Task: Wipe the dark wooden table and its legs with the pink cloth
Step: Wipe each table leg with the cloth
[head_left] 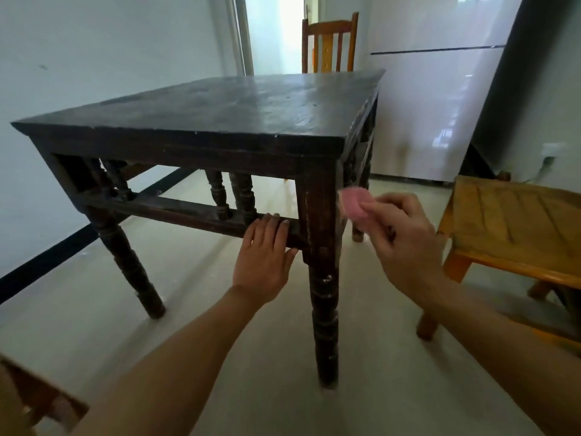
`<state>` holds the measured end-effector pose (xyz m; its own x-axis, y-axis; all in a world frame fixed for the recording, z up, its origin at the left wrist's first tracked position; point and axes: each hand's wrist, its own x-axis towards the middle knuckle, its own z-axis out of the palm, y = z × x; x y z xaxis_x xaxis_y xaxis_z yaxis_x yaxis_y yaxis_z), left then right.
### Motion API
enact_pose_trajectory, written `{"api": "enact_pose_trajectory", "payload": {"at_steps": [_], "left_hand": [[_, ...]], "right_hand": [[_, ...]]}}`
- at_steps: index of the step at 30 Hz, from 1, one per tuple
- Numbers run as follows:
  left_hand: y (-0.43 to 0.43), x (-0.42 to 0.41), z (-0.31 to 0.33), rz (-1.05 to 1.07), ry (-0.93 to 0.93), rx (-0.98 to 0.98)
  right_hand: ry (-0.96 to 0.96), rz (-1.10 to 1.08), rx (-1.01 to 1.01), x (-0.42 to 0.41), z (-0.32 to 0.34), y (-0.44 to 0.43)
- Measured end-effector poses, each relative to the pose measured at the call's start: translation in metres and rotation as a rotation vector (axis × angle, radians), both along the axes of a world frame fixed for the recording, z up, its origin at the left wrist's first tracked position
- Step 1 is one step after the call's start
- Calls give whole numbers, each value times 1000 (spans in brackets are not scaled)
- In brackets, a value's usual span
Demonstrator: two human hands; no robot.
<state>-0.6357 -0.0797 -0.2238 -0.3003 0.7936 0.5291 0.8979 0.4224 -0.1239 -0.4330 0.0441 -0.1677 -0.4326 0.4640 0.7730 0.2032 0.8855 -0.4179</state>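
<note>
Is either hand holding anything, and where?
Right hand pinches the cloth by its near edge. Left hand holds nothing; it rests on the table rail.

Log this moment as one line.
left hand rests on lower rail | right hand holds pink cloth beside near corner leg, upper part | contact blurred

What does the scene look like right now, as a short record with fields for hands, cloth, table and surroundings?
left hand: flat on the lower rail, beside the near leg
right hand: pinches the pink cloth
pink cloth: bunched, by the near leg's upper right side
table: dark wood, turned legs
surroundings: orange chair behind table, wooden stool at right
</note>
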Motion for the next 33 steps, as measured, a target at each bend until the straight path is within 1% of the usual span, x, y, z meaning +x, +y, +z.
{"api": "enact_pose_trajectory", "payload": {"at_steps": [1,3,5,6,7,9,10,11,12,13,14,17,18,19,20,22,23,24,25,27,28,29,30,33], "left_hand": [[0,1,2,7,0,-6],[2,2,4,24,6,17],[4,3,3,34,3,32],[4,3,2,31,0,30],[3,2,1,27,1,25],[1,1,1,22,5,17],[0,2,2,21,5,19],[1,2,2,25,6,26],[1,3,3,30,7,36],[2,3,3,31,6,44],[3,3,3,27,6,53],[3,1,1,21,12,86],[3,1,0,12,5,87],[3,1,-1,3,-2,90],[3,2,0,-1,-6,92],[4,3,1,-4,-14,86],[4,3,0,-5,-18,87],[4,3,-1,-7,-21,94],[4,2,-1,-8,-26,103],[3,1,-2,-12,-42,119],[4,1,-2,-15,-50,133],[4,2,-3,-15,-56,153],[5,4,-3,-12,-64,176],[9,6,-7,-20,-79,250]], "right_hand": [[49,8,136,-14,24,-5],[105,-2,322,-44,48,-13],[92,-29,432,-65,36,-16],[32,-18,487,-68,21,-17],[-77,15,536,-64,0,-18],[-415,110,588,-43,-43,-16],[-606,128,518,-26,-60,-14],[-761,99,379,-10,-73,-9],[-850,35,232,4,-78,-1],[-866,-30,80,13,-76,8],[-755,-68,-36,16,-70,17],[-117,-108,-255,-2,-27,23],[36,-100,-336,-15,-14,16],[135,-58,-403,-29,-10,7],[187,-5,-441,-41,-10,-7],[203,31,-426,-50,-31,-33],[171,31,-391,-46,-51,-40],[90,32,-388,-37,-72,-43],[-32,38,-462,-26,-93,-41],[-333,108,-682,0,-124,-32],[-394,103,-721,10,-130,-26],[-357,61,-706,15,-130,-17],[-256,29,-673,16,-122,-10],[33,-1,-447,0,-80,1]]}}
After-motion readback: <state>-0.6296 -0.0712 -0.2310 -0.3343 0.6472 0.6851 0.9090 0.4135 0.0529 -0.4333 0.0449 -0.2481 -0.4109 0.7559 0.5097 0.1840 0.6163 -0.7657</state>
